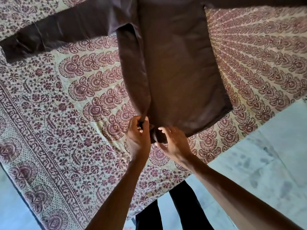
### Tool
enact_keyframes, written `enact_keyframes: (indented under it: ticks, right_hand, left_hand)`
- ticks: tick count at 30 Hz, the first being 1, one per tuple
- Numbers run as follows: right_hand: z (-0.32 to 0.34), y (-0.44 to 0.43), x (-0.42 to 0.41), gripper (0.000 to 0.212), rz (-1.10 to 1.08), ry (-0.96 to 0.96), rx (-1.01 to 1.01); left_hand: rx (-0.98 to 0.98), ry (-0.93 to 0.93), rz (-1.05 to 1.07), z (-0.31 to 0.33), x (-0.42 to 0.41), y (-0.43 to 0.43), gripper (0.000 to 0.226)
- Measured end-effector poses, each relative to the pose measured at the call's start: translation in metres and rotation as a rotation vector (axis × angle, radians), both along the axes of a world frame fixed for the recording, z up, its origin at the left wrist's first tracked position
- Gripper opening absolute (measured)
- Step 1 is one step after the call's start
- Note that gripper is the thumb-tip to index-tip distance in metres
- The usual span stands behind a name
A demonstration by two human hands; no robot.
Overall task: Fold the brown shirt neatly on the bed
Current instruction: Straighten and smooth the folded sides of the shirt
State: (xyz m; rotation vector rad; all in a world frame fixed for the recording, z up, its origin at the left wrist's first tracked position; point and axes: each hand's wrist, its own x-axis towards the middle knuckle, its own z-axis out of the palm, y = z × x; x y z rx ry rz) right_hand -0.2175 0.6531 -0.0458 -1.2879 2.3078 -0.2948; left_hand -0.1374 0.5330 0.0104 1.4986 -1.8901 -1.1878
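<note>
Brown shirt flat on the bed, hem toward its near edge; side fold in hand.
Left hand pinches the folded hem; right hand curves over it, grip unclear. Next, probably: smooth that fold and bring the spread sleeve in. Maroon-patterned cover; pale floor beyond.

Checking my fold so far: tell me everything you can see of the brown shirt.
The brown shirt lies flat on the patterned bedspread, plain dark cloth. Its left side is folded inward as a strip; one sleeve stretches to the left. The left hand pinches the strip's near hem corner; the right hand is at the hem beside it, grip unclear.
</note>
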Motion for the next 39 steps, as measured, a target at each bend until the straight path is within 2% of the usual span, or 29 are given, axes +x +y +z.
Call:
enact_keyframes:
  ticks: [4, 7, 12, 16, 20, 23, 25, 27, 32, 35, 39]
  right_hand:
    - [0.0, -0.027, 0.013, 0.053, -0.156, -0.034, -0.065]
    - [0.002, -0.042, 0.029, 0.058, -0.194, 0.054, -0.065]
    - [0.013, -0.064, 0.046, 0.05, -0.196, 0.171, -0.159]
    - [0.016, -0.065, 0.053, 0.033, -0.188, 0.212, -0.17]
    - [0.011, -0.05, 0.056, 0.054, -0.208, 0.136, -0.055]
    - [0.0, -0.035, 0.056, 0.049, -0.209, 0.13, -0.035]
    - [-0.006, -0.024, 0.058, 0.049, -0.156, 0.092, -0.023]
    - [-0.008, -0.014, 0.058, 0.051, -0.077, 0.037, 0.004]
    - [-0.005, -0.003, 0.046, 0.047, -0.009, -0.04, 0.07]
    - [-0.004, 0.008, 0.026, 0.038, -0.075, -0.056, 0.083]
    - [0.0, 0.023, -0.003, 0.035, -0.27, 0.0, 0.065]
  left_hand:
    - [-0.025, -0.052, 0.157, 0.003, 0.008, -0.004, 0.025]
    - [-0.08, -0.121, 0.257, 0.009, 0.026, -0.012, 0.028]
    - [-0.118, -0.184, 0.227, 0.016, 0.049, -0.021, 0.032]
    - [-0.1, -0.231, 0.209, 0.016, 0.057, -0.028, 0.029]
    - [-0.093, -0.245, 0.2, 0.013, 0.058, -0.031, 0.027]
    - [-0.098, -0.236, 0.2, 0.01, 0.055, -0.03, 0.018]
    - [-0.128, -0.161, 0.131, 0.007, 0.053, -0.028, 0.008]
    - [-0.134, -0.101, -0.015, 0.0, 0.05, -0.023, 0.008]
    - [-0.165, -0.132, -0.424, -0.018, 0.037, -0.002, 0.014]
    - [-0.148, -0.173, -0.533, -0.036, 0.029, 0.004, 0.012]
    - [-0.047, -0.277, -0.639, -0.06, 0.022, 0.002, 0.012]
